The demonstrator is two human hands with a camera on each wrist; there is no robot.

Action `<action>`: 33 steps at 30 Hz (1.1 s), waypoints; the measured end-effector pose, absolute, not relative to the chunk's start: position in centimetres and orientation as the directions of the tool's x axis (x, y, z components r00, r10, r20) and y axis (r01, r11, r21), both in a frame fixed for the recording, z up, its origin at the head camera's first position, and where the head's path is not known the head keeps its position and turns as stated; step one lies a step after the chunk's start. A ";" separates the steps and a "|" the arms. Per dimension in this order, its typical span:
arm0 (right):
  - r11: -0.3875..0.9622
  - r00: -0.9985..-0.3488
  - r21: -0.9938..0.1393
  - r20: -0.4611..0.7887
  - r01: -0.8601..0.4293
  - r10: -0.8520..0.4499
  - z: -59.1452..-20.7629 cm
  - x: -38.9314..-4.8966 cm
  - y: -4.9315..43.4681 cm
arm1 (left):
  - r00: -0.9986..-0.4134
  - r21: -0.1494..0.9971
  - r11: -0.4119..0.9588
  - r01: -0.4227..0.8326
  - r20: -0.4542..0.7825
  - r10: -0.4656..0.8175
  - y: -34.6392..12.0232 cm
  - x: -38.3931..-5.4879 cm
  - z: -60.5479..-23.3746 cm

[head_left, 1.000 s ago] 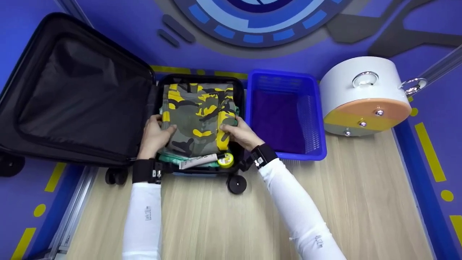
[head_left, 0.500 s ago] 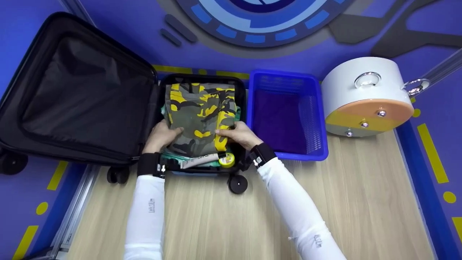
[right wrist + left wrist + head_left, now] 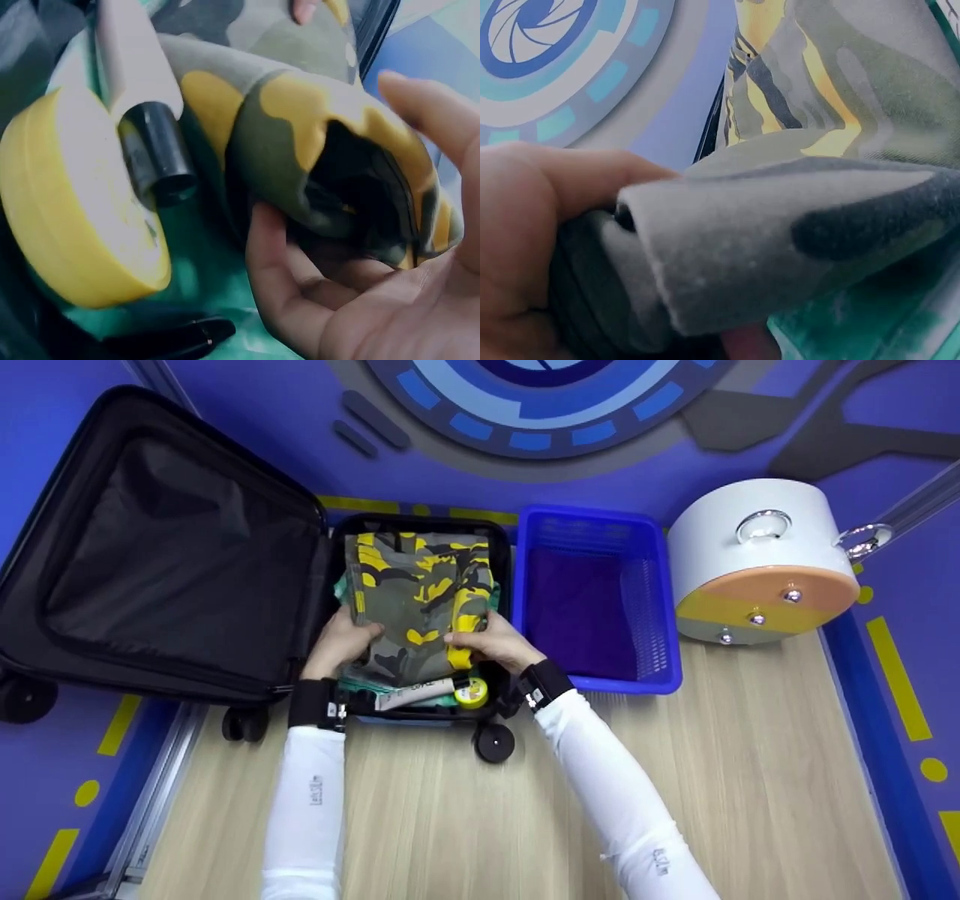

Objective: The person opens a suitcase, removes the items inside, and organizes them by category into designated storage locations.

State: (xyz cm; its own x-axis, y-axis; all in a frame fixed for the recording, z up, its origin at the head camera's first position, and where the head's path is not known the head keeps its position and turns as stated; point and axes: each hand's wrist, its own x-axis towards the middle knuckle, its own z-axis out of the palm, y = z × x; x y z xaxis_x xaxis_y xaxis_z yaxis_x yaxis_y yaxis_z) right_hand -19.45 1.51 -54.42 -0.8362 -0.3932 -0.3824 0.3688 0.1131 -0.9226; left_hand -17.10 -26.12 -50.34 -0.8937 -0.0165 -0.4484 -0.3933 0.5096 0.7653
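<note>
A folded camouflage garment (image 3: 409, 607) in grey, black and yellow lies in the open black suitcase (image 3: 420, 522), over green cloth (image 3: 202, 262). My left hand (image 3: 341, 643) grips its near left side, thumb on top; the left wrist view shows the folded edge (image 3: 720, 247) between thumb and fingers. On the near right side, my right hand (image 3: 501, 641) holds the rolled fold, its thumb above and fingers tucked beneath. Just in front of the garment lie a pale tube (image 3: 416, 694) with a black cap and a round yellow container (image 3: 471, 692).
The suitcase's lid (image 3: 180, 562) leans open at the left. Right of the suitcase stands a blue plastic basket (image 3: 671, 615) with dark purple cloth (image 3: 577, 615) inside. A white rounded cabinet (image 3: 750, 529) with coloured drawer fronts is farther right, against the blue wall (image 3: 450, 472).
Both hands have shifted slightly toward the near edge of the garment. The left hand also moved inward to the right. The tube and yellow container stay put.
</note>
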 end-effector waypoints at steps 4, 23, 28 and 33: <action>0.266 -0.887 -0.939 -0.304 0.218 -0.347 -54.6 -19.1 1.4 | -0.922 0.790 0.506 -0.347 -0.385 -0.032 -25.8 -17.0 -50.5; 0.095 -0.990 -0.995 -0.038 0.024 -0.139 -52.9 -18.3 4.3 | -0.992 0.935 0.335 -0.114 -0.124 0.009 -23.6 -16.0 -48.1; 0.056 -0.995 -0.997 0.053 -0.058 -0.088 -51.0 -17.8 5.7 | -0.999 0.954 0.299 0.011 0.001 0.034 -22.2 -15.9 -46.6; 0.031 -0.992 -0.992 0.123 -0.124 -0.020 -49.0 -17.3 7.9 | -0.994 0.965 0.243 0.099 0.085 0.068 -19.8 -16.1 -44.8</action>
State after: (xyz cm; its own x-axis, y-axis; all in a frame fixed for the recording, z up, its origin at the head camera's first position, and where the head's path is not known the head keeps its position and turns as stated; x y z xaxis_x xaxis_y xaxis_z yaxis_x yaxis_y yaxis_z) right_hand -17.26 7.85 -48.97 -0.9922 -0.0205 0.1232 -0.1238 0.0307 -0.9918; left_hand -16.07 -19.83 -44.77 -0.9941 0.0678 0.0853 0.0993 0.2425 0.9650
